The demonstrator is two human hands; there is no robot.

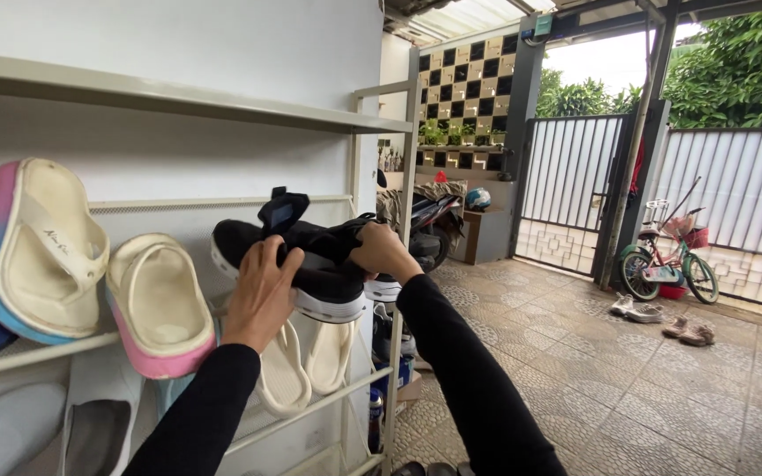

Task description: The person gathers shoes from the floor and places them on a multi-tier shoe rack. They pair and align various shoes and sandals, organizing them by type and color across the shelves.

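At the left of the frame we face a white shoe rack (222, 107) against the wall. On its middle shelf two cream slides (41, 251) with pink and blue soles lean side by side. Right of them, at the centre of the frame, sits a black sneaker (315, 264) with a white sole, toe toward the left. Our left hand (262, 295) lies across its side, fingers curled over the upper, grip closed on the sneaker. Our right hand (383, 251) clasps its heel end, grip also closed on it. At mid right a small bicycle (668, 264) stands by the fence.
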